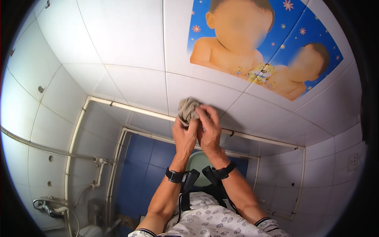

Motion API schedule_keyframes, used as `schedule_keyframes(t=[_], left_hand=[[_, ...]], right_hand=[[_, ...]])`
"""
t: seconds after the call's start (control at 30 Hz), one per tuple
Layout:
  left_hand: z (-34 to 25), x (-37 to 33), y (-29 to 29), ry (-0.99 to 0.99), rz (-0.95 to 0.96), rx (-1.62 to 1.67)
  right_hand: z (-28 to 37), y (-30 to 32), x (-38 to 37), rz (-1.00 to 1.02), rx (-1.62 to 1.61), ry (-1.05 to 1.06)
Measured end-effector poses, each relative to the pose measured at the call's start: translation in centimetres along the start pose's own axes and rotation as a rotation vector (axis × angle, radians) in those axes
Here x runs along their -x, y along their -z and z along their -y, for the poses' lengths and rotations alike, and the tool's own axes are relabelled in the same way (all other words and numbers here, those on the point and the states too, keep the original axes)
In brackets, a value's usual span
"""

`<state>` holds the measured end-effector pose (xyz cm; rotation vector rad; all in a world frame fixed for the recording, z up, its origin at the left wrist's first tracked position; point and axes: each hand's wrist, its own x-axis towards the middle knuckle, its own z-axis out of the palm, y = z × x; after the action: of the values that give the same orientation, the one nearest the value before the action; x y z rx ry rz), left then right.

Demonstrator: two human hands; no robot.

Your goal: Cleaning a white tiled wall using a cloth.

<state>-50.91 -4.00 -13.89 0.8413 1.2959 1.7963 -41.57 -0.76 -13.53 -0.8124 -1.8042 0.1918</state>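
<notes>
A crumpled grey-beige cloth (pixel 187 109) is bunched up between my two hands, in front of the white tiled wall (pixel 205 93). My left hand (pixel 184 136) grips it from below, thumb side inward. My right hand (pixel 209 128) has its fingers bent over the cloth's right side. Both hands are close together, just over a cream pipe (pixel 158 115) that runs along the wall. Whether the cloth touches the tiles cannot be made out. Black bands with straps are on both wrists.
A green basin (pixel 200 161) shows below my forearms, over the blue tiled floor (pixel 136 160). Cream pipes and a tap with a hose (pixel 51 207) line the left wall. A poster (pixel 272 43) is on the wall at upper right. A socket (pixel 352 161) sits far right.
</notes>
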Motion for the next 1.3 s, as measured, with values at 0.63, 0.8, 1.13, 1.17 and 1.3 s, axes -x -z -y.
schedule_keyframes(t=[0.63, 0.8, 1.13, 1.17, 1.3], left_hand=[[-2.5, 1.4, -2.5, -0.053, 0.03, 0.053], [2.7, 1.6, -2.3, 0.061, 0.112, -0.01], [0.1, 1.8, -4.1, -0.041, 0.152, -0.019], [-2.3, 1.6, -4.7, -0.062, 0.175, -0.034], [-2.2, 1.4, -4.9, -0.1, 0.172, -0.055]], right_hand=[[1.0, 3.8, -2.4, -0.103, -0.012, 0.107], [-2.9, 4.0, 2.4, 0.012, 0.093, 0.008], [-1.9, 5.9, 0.1, -0.03, 0.043, 0.012], [-0.7, 6.9, -1.7, -0.075, 0.035, 0.045], [-1.8, 7.0, -1.2, -0.082, 0.054, 0.071]])
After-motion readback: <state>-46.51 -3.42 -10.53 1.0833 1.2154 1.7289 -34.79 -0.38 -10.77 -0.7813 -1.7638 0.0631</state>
